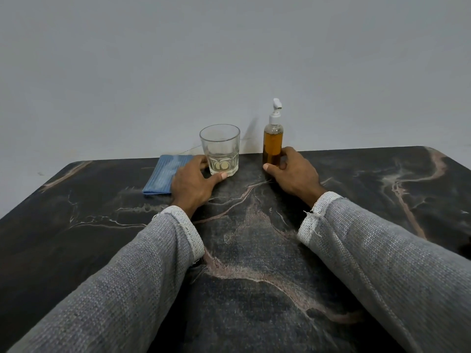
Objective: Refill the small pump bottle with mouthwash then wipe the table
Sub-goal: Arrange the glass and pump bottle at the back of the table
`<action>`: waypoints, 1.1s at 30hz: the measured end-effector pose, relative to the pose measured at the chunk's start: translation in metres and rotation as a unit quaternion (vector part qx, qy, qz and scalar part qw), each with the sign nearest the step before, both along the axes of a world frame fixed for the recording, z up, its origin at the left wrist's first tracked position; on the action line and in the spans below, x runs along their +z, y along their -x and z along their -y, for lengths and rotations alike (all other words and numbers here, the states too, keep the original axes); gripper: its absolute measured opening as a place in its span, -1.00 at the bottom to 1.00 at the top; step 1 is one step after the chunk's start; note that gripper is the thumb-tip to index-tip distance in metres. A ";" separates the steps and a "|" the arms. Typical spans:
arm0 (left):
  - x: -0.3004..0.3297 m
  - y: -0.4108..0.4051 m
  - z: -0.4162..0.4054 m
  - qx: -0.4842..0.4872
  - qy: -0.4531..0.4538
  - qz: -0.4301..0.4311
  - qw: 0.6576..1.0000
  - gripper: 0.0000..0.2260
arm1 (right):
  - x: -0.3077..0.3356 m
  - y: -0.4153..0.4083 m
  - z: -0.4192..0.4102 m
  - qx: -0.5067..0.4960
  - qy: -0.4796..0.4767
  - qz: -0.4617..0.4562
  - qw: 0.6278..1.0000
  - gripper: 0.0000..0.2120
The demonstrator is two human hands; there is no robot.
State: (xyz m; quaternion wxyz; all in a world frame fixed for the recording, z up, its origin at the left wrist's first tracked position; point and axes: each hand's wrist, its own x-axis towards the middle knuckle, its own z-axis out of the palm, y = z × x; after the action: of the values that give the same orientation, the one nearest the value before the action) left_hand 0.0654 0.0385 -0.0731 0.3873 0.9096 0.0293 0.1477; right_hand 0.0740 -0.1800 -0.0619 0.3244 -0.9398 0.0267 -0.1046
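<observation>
A small clear pump bottle (273, 141) with a white pump stands upright near the table's far edge, nearly full of amber liquid. My right hand (293, 171) wraps around its base, thumb in front. Left of it stands a clear glass tumbler (220, 146) holding only a thin layer of pale liquid. My left hand (193, 182) curls around the tumbler's base, thumb touching its front. A folded blue cloth (165, 171) lies flat just left of the glass, partly under my left hand.
The dark marble-patterned table (254, 263) stretches from me to a plain grey wall (229, 59) right behind the objects. Both of my grey knit sleeves rest over the tabletop.
</observation>
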 end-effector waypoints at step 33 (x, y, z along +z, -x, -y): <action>-0.003 -0.013 0.004 0.039 -0.075 -0.005 0.996 -0.47 | 0.001 -0.003 -0.007 -0.020 0.073 -0.006 0.997 -0.51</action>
State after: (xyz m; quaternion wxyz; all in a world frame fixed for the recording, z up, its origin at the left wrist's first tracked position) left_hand 0.0781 0.0347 -0.0760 0.3114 0.9350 0.0553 0.1603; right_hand 0.0775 -0.1732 -0.0604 0.2527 -0.9608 0.0393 -0.1071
